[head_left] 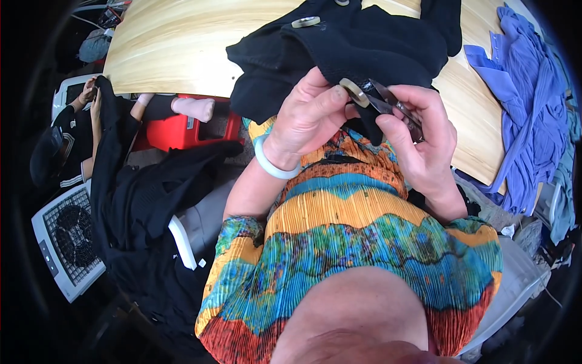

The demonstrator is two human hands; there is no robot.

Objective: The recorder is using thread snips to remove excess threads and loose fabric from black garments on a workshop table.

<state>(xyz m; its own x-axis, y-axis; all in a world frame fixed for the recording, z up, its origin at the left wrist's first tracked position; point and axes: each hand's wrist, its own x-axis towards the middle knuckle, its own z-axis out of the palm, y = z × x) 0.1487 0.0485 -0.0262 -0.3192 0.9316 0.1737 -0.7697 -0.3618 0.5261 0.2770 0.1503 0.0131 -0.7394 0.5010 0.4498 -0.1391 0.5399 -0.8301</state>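
Observation:
A black garment (370, 45) lies over the table edge and hangs toward my lap. My left hand (309, 115), with a pale bangle on its wrist, is closed on the garment's edge, its thumb at a beige round button (353, 92). Closed around small dark metal thread snips (382, 100), my right hand (424, 133) has their blades right beside that button. Whether the blades touch thread cannot be made out. A second beige button (305, 22) shows farther up on the garment, with part of another at the top edge.
The garment rests on a wood-grain table (176, 45). Purple clothing (524, 103) hangs over its right edge. At left, a co-worker's hands (91, 94) hold dark cloth near a red stool (173, 130). Black clothes (148, 212) and a white fan unit (73, 233) are at lower left.

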